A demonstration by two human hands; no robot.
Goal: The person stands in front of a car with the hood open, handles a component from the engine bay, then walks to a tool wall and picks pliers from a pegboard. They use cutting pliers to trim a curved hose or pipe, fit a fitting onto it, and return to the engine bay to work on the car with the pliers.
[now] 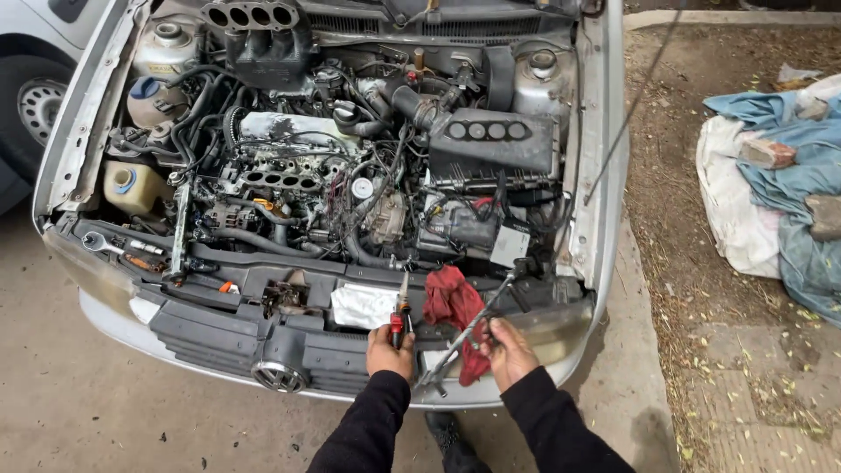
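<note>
I look down into the open engine bay [333, 166] of a silver car. My left hand [389, 349] grips a screwdriver [401, 308] with a red and black handle, its shaft pointing up toward the engine. My right hand [506, 350] holds a long metal ratchet wrench [473, 328] that slants from the bumper up to the front panel. A red rag [451, 302] lies on the front crossmember between both hands, partly under the wrench. Both sleeves are black.
A wrench [96, 241] and small tools lie on the front panel at left. An intake manifold [258, 35] rests at the back of the bay. Cloth sheets with stones [771, 193] lie on the dirt at right. Another car's wheel [35, 105] shows top left.
</note>
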